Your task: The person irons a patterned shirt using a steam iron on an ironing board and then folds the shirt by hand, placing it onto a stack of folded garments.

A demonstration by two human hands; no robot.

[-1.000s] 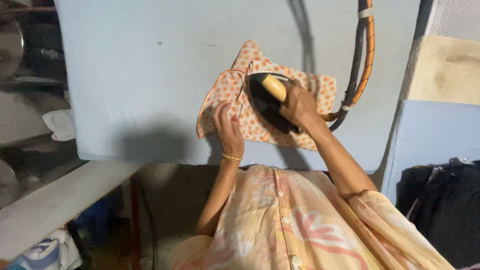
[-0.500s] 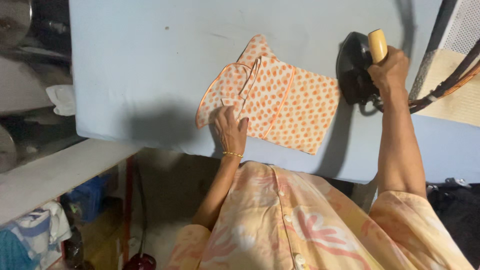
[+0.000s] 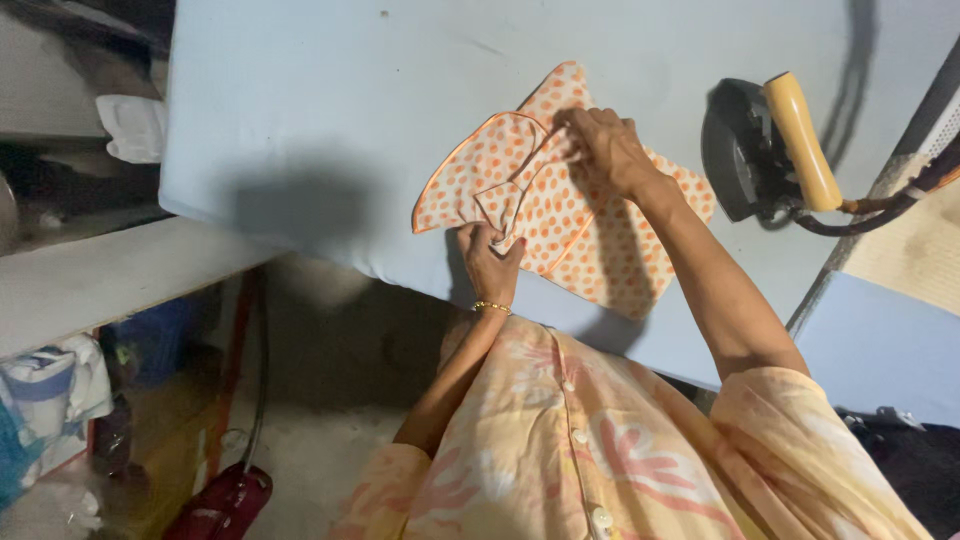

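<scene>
A small orange-dotted cloth piece lies near the front edge of the pale blue ironing table. My left hand pinches a folded flap of the cloth at its near edge. My right hand presses and grips the upper part of the cloth, fingers bent on the fabric. A black iron with a yellow handle rests on the table to the right, apart from both hands, its cable running off to the right.
A white rag lies on a shelf at the left. Below the table are a red object on the floor and bundled cloths at the left. A light blue board stands at right.
My right hand set the iron down at the right and came back onto the cloth. My left hand shifted to pinch a fold at the near edge.
</scene>
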